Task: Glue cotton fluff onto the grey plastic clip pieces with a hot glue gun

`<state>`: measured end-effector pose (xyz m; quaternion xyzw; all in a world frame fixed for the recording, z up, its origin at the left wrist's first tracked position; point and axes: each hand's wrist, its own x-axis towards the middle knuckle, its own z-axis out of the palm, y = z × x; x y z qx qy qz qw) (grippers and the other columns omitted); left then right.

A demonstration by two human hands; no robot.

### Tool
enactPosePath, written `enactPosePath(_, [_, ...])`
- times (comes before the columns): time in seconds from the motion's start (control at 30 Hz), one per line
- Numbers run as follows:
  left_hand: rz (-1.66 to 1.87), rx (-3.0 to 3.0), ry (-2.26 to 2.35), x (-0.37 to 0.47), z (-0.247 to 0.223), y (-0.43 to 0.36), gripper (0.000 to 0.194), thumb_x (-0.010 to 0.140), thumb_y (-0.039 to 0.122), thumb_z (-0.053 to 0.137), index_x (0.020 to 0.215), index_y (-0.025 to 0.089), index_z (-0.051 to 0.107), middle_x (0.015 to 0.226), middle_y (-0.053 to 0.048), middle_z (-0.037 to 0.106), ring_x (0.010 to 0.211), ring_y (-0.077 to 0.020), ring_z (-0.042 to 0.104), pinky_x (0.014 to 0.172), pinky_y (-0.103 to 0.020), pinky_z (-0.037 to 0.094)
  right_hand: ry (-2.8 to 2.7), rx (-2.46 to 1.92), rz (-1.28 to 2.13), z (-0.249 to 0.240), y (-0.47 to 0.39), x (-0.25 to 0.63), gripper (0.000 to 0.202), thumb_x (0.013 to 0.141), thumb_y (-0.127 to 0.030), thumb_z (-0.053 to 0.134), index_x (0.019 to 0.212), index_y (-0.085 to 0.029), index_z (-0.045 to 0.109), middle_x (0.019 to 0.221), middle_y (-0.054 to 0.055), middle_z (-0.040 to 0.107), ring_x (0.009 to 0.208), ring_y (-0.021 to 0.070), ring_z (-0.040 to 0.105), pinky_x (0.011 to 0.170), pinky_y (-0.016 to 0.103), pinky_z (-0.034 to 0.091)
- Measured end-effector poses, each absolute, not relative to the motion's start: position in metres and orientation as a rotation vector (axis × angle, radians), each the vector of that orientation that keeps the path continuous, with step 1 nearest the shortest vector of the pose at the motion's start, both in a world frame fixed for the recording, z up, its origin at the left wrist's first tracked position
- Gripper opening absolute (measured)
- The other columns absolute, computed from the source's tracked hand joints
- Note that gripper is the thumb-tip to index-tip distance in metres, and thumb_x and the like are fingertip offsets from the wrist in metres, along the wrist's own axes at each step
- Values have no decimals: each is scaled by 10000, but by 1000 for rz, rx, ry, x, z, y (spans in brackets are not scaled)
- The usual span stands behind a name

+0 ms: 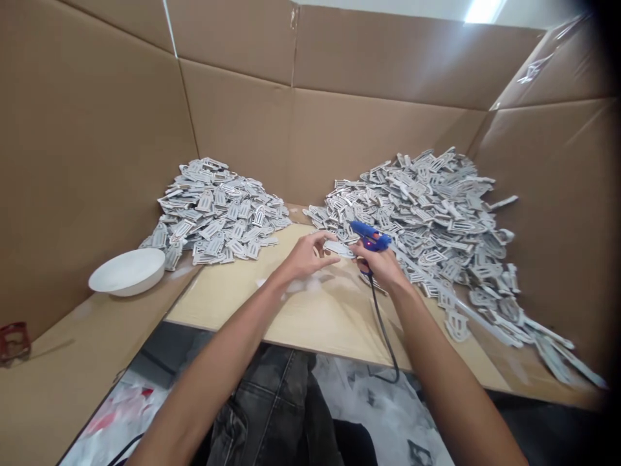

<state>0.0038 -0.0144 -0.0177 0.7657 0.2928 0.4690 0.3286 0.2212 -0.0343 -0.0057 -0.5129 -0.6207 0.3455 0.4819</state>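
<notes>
My right hand [381,264] is closed round the handle of a blue glue gun [372,237], whose nozzle points left and whose small red light shows. A black cord hangs from the gun over the table's front edge. My left hand [305,256] has its thumb and fingers curved about a flat, pale grey piece [340,249] with a rounded end. The piece lies between both hands just above the board, its right end at my right fingertips. Whether those fingertips also grip it is not clear.
Many grey slotted pieces form a heap at the left [228,213] and a larger heap at the right [427,207]. A white bowl [129,272] stands far left, near a red object [14,343]. Cardboard walls [378,123] surround the pale wooden board [310,323].
</notes>
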Motion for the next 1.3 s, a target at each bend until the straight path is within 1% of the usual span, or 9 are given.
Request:
enactPosePath(0.13, [1195, 1993, 736, 1, -15, -12, 344, 785, 343, 834, 1068, 193, 710, 915, -30, 700, 771, -169, 584, 702, -288, 445, -1446, -1156, 1006, -6, -35, 221, 401, 736, -456, 836, 736, -220, 512, 623, -46, 512, 484, 78, 385, 444, 242, 267])
enactPosePath(0.37, [1101, 1980, 903, -21, -17, -7, 364, 695, 363, 890, 974, 196, 726, 745, 7, 624, 686, -173, 571, 624, -286, 415, -1282, -1088, 1011, 1, -37, 218, 396, 654, -482, 897, 802, -193, 669, 817, 47, 673, 618, 117, 533, 422, 220, 271])
enactPosePath(0.53, [1004, 1944, 1131, -72, 31, 13, 357, 680, 382, 912, 923, 193, 732, 732, -39, 654, 585, -174, 586, 577, -307, 422, -1251, -1102, 1008, 7, -41, 216, 404, 647, -492, 907, 791, -187, 686, 812, 61, 676, 645, 127, 543, 415, 213, 281])
enactPosePath(0.6, [1348, 1833, 1354, -101, 64, 27, 415, 712, 367, 911, 1032, 183, 722, 872, -107, 700, 698, -222, 655, 667, -358, 489, -1268, -1110, 1000, 7, -42, 215, 392, 662, -499, 893, 789, -186, 694, 809, 64, 681, 646, 129, 544, 416, 217, 289])
enactPosePath(0.67, [1726, 1709, 1616, -131, 92, 40, 584, 712, 292, 914, 1235, 195, 673, 1088, -160, 704, 970, -314, 688, 843, -433, 522, -1280, -1123, 986, 6, -43, 215, 379, 680, -506, 876, 785, -189, 697, 788, 59, 678, 624, 125, 531, 413, 223, 291])
enactPosePath(0.73, [1791, 1627, 1938, -159, 104, 49, 725, 668, 203, 908, 1337, 201, 628, 1242, -194, 673, 1192, -407, 621, 998, -519, 480, -1283, -1129, 979, 6, -42, 216, 372, 689, -508, 867, 777, -193, 691, 767, 52, 670, 598, 120, 514, 409, 227, 286])
enactPosePath(0.83, [1480, 1792, 2221, -189, 95, 53, 472, 729, 152, 769, 1196, 177, 706, 1140, -168, 708, 1174, -391, 617, 1053, -539, 456, -1291, -1122, 982, 4, -40, 218, 369, 697, -507, 864, 772, -195, 682, 748, 47, 658, 569, 114, 490, 408, 235, 278])
enactPosePath(0.97, [1009, 2256, 2062, -205, 68, 56, 174, 680, 144, 694, 830, 209, 753, 828, -84, 681, 955, -308, 641, 976, -442, 492, -1342, -1134, 981, 2, -37, 220, 353, 745, -512, 835, 767, -194, 683, 738, 45, 653, 544, 108, 463, 414, 249, 275])
enactPosePath(1.3, [519, 2641, 1920, -226, 55, 79, 180, 699, 248, 690, 863, 220, 758, 885, -90, 640, 1011, -294, 583, 1011, -384, 439, -1373, -1167, 940, 3, -39, 218, 374, 766, -539, 813, 750, -191, 676, 724, 47, 643, 540, 112, 444, 425, 260, 268])
